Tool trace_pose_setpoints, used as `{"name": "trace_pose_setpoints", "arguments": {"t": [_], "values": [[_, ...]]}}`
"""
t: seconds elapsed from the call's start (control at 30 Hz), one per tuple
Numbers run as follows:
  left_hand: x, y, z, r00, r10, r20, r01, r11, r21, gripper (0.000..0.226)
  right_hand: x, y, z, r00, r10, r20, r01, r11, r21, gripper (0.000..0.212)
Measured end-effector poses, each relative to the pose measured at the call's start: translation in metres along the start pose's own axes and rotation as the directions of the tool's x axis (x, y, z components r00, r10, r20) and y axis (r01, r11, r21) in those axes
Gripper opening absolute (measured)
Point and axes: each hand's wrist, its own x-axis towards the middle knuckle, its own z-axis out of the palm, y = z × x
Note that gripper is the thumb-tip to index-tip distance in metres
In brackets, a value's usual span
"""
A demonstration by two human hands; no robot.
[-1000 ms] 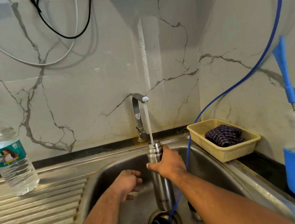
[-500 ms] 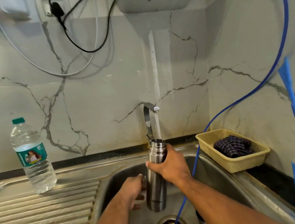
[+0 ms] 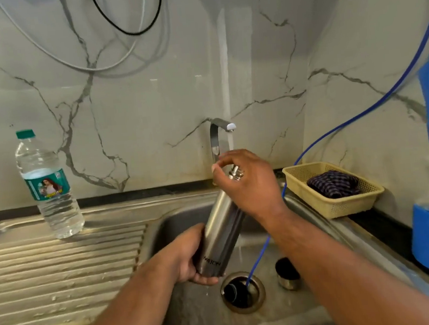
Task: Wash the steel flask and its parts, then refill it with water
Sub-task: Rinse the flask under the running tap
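Noting steel flask (image 3: 223,226) axis tilted, mouth up-right beneath tap (image 3: 218,132); left hand (image 3: 187,259) fingers grasp its base, right hand (image 3: 249,185) fingers curl round its neck.

Dark "MILTON" lettering runs up the tall brushed-steel cylindrical flask (image 3: 224,226), just beside where the left hand (image 3: 182,255) grips its base.

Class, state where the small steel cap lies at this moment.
Head view: the small steel cap lies on the floor of the sink, just right of the drain.
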Motion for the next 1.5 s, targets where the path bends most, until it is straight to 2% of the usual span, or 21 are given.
{"name": "trace_pose_setpoints", "arguments": {"t": [0.1, 0.17, 0.27, 0.3, 0.37, 0.4, 0.5, 0.53, 0.6, 0.67, 0.73, 0.83, 0.93, 1.03, 1.13, 1.2, 1.27, 1.3, 1.37, 1.43, 1.5], "values": [[0.009, -0.003, -0.001, 0.997, -0.079, 0.006, 0.079, 0.995, 0.061, 0.056, -0.017, 0.014, 0.005, 0.998, 0.006, 0.058, -0.004, 1.000, -0.028, 0.015], [0.011, -0.002, -0.008, 0.997, -0.056, -0.058, 0.060, 0.996, 0.068, 0.052, -0.019, 0.016, 0.007, 0.996, 0.017, 0.083, -0.016, 1.000, -0.002, 0.015], [0.021, 0.001, -0.016, 0.984, 0.038, -0.174, -0.040, 0.999, -0.009, 0.049, -0.016, 0.009, 0.012, 0.986, -0.165, -0.039, 0.167, 0.985, 0.041, 0.015], [0.022, -0.002, -0.014, 0.987, 0.002, -0.163, -0.005, 1.000, -0.017, 0.048, -0.018, 0.009, 0.013, 0.987, -0.161, -0.009, 0.161, 0.987, 0.023, 0.015], [0.015, -0.008, -0.006, 0.989, -0.118, -0.093, 0.121, 0.992, 0.030, 0.045, -0.023, 0.014, 0.012, 0.991, -0.015, 0.137, 0.020, 0.999, -0.040, 0.015], [0.012, -0.009, -0.004, 0.988, -0.128, -0.082, 0.132, 0.991, 0.037, 0.045, -0.023, 0.014, 0.011, 0.988, 0.027, 0.155, -0.018, 0.998, -0.053, 0.015], [0.018, -0.003, 0.004, 0.995, -0.017, -0.094, 0.012, 0.998, -0.056, 0.047, -0.015, 0.008, 0.008, 0.986, -0.148, -0.075, 0.149, 0.989, 0.007, 0.013], [0.017, -0.003, 0.011, 0.997, -0.034, -0.074, 0.030, 0.998, -0.062, 0.048, -0.015, 0.007, 0.008, 0.983, -0.167, -0.083, 0.168, 0.986, 0.005, 0.013], [0.011, -0.008, 0.015, 0.993, -0.107, -0.048, 0.106, 0.994, -0.016, 0.045, -0.018, 0.011, 0.008, 0.999, -0.049, 0.019, 0.049, 0.999, -0.012, 0.014], [0.011, -0.010, 0.011, 0.993, -0.044, -0.108, 0.042, 0.999, -0.022, 0.043, -0.018, 0.018, 0.007, 1.000, 0.000, -0.005, 0.000, 1.000, 0.017, 0.014], [0.013, -0.008, 0.009, 0.990, -0.006, -0.144, 0.000, 0.999, -0.041, 0.043, -0.016, 0.022, 0.007, 0.997, -0.047, -0.067, 0.050, 0.998, 0.037, 0.014], [0.001, -0.008, 0.012, 0.990, -0.074, -0.120, 0.075, 0.997, -0.001, 0.040, -0.016, 0.019, 0.008, 0.998, 0.042, 0.044, -0.044, 0.998, 0.043, 0.014], [0.002, -0.002, 0.006, 0.974, 0.037, -0.224, -0.052, 0.997, -0.062, 0.039, -0.015, 0.022, 0.006, 0.997, -0.019, -0.072, 0.026, 0.995, 0.094, 0.013], [-0.006, -0.003, 0.013, 0.976, -0.017, -0.216, 0.008, 0.999, -0.044, 0.038, -0.016, 0.020, 0.007, 0.999, 0.045, -0.004, -0.044, 0.995, 0.087, 0.013], [-0.002, 0.001, 0.012, 0.968, 0.044, -0.245, -0.089, 0.981, -0.172, 0.042, -0.013, 0.021, 0.006, 0.987, -0.007, -0.162, 0.035, 0.984, 0.175, 0.012], [-0.006, 0.000, 0.008, 0.985, -0.011, -0.173, -0.037, 0.963, -0.268, 0.049, -0.012, 0.026, 0.004, 0.975, 0.156, -0.161, -0.106, 0.954, 0.279, 0.013], [-0.012, -0.003, 0.005, 0.996, -0.058, -0.066, 0.034, 0.948, -0.318, 0.052, -0.014, 0.036, 0.008, 0.926, 0.365, -0.093, -0.305, 0.871, 0.386, 0.015], [-0.015, -0.003, 0.003, 0.998, -0.043, -0.040, 0.027, 0.939, -0.344, 0.051, -0.014, 0.041, 0.008, 0.895, 0.437, -0.092, -0.359, 0.827, 0.433, 0.016], [-0.020, 0.003, -0.003, 0.994, 0.069, -0.085, -0.098, 0.909, -0.405, 0.042, -0.007, 0.050, 0.003, 0.829, 0.544, -0.132, -0.397, 0.738, 0.546, 0.020], [-0.026, 0.012, -0.007, 0.961, 0.193, -0.198, -0.265, 0.851, -0.453, 0.040, -0.003, 0.060, 0.001, 0.734, 0.665, -0.137, -0.451, 0.628, 0.634, 0.024], [-0.034, 0.020, -0.008, 0.881, 0.313, -0.355, -0.457, 0.758, -0.466, 0.045, -0.008, 0.071, 0.010, 0.603, 0.798, -0.016, -0.599, 0.466, 0.651, 0.025]]}}
